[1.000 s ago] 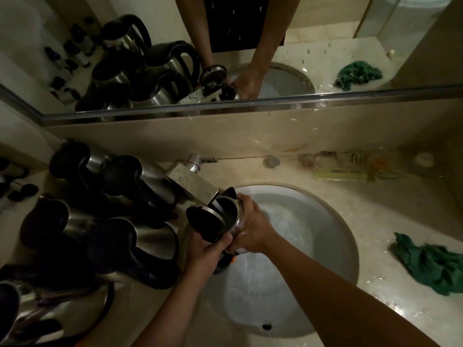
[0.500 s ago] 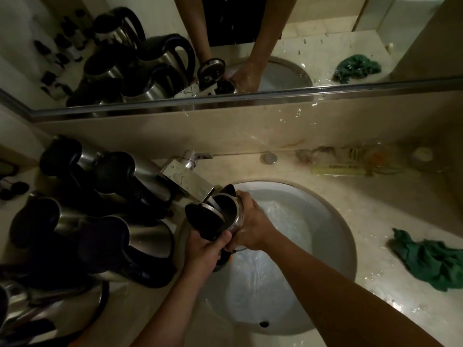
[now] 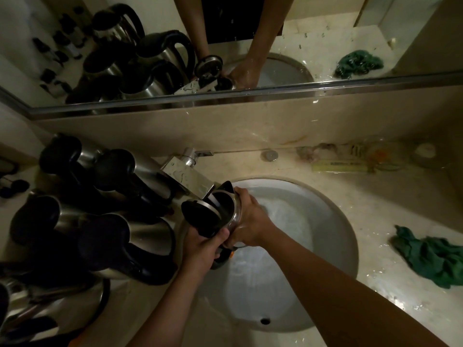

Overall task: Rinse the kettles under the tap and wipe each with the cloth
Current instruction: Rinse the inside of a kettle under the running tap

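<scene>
A steel kettle [image 3: 229, 205] with its black lid flipped open is held tilted over the left side of the sink [image 3: 333, 221], its mouth right under the spout of the chrome tap [image 3: 190, 175]. My left hand [image 3: 203, 249] grips its black handle from below. My right hand [image 3: 249, 220] wraps around its steel body on the right. A crumpled green cloth [image 3: 431, 256] lies on the counter right of the sink. Several more steel kettles [image 3: 140, 236] with black lids and handles crowd the counter on the left.
A mirror [image 3: 325, 33] runs along the back wall above a marble ledge. Small toiletries and a wrapped packet [image 3: 340, 165] lie at the back right. Small dark bottles [image 3: 15, 186] stand at the far left. The counter is wet around the cloth.
Both hands keep the same hold on the kettle under the tap. The view has shifted slightly; nothing else has moved.
</scene>
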